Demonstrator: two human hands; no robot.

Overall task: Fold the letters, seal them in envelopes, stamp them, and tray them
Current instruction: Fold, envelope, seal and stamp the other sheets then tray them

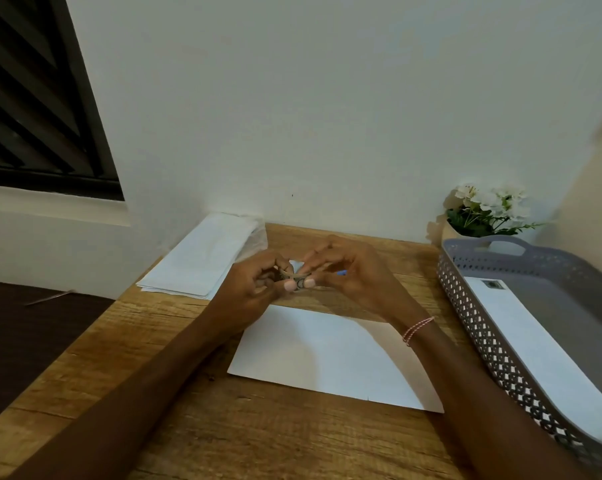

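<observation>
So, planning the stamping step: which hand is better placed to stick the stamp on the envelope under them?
Probably the right hand: both pinch the stamp, but its wrist hangs over the envelope; the left hand sits past its far corner.

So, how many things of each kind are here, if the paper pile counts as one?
envelopes: 2, the desk envelope and the tray envelope
paper pile: 1
stamp: 1, pinched between left hand and right hand
tray: 1
potted flowers: 1
Total: 6
</observation>
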